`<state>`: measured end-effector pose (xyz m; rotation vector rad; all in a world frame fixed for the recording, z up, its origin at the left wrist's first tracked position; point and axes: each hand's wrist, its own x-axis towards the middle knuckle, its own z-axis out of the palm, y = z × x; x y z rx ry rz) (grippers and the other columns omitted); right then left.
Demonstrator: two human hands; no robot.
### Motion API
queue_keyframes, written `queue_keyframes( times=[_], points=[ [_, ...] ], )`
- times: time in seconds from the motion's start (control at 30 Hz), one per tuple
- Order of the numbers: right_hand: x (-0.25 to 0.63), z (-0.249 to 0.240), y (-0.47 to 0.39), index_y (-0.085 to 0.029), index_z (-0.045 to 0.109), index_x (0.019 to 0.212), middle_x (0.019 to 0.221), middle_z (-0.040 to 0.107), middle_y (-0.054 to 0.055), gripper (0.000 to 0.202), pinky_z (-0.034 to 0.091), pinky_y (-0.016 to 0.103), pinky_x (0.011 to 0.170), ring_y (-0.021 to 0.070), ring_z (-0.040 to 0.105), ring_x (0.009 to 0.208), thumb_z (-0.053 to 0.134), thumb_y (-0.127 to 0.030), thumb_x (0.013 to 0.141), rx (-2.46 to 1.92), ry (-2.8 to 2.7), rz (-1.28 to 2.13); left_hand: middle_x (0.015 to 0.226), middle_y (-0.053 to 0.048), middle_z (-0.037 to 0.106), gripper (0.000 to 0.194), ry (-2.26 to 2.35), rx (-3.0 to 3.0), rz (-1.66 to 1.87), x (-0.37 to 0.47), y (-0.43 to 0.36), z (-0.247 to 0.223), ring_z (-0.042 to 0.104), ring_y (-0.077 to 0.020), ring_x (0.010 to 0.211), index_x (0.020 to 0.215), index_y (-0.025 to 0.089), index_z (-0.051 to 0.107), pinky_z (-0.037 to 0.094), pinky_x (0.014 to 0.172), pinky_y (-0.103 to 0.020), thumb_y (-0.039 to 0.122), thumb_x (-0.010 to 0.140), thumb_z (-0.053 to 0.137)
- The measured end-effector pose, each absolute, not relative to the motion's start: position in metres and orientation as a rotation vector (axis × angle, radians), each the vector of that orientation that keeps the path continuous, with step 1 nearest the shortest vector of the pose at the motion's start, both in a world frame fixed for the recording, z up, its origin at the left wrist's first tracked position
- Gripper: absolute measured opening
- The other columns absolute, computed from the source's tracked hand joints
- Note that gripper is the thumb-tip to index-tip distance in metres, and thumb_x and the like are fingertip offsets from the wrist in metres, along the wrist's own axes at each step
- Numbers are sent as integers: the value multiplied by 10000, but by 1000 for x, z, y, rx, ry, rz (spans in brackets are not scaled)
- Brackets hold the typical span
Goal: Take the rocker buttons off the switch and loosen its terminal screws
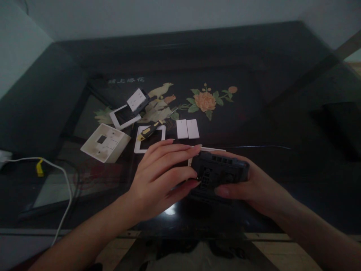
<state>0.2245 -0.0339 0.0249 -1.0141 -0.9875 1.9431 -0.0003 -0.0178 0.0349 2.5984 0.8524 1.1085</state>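
A black wall switch module (216,175) is held above the near part of the table, its ribbed back towards me and a thin white edge showing along its far side. My right hand (239,184) grips it at the right end, thumb across the back and fingers underneath. From the left, my left hand (166,177) closes its fingertips on the module's left side. Whether something small sits between those fingertips is hidden. Beyond the hands, two white rocker plates (187,129) lie side by side. A yellow-and-black screwdriver (150,131) rests across a white frame (137,147).
Left of the hands stands a white back box (105,143). Behind it, a white socket module (137,101) leans on a second white frame (130,123). A white cable (67,180) with a yellow tag (40,168) runs along the left. A dark object (342,128) lies at the right.
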Motion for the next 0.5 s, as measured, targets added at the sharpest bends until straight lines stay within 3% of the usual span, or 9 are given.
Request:
queue_keyframes(
  times=[0.13, 0.5],
  points=[
    [224, 24, -33, -285, 733, 1128, 1220, 734, 35, 555, 441, 462, 1095, 238, 670, 1135, 907, -219, 605, -1025, -984, 1946, 1198, -103, 727, 87, 863, 2614, 1094, 0, -17, 33, 688, -236, 1098, 968, 210, 615, 523, 1013, -503, 179, 914, 677],
    [224, 23, -33, -311, 729, 1147, 1247, 723, 23, 583, 449, 433, 1087, 221, 672, 1126, 914, -226, 600, -1044, -939, 1956, 1218, -120, 715, 75, 860, 2582, 1086, 0, -17, 32, 671, -232, 1112, 962, 192, 644, 505, 1025, -486, 152, 908, 679]
  ],
)
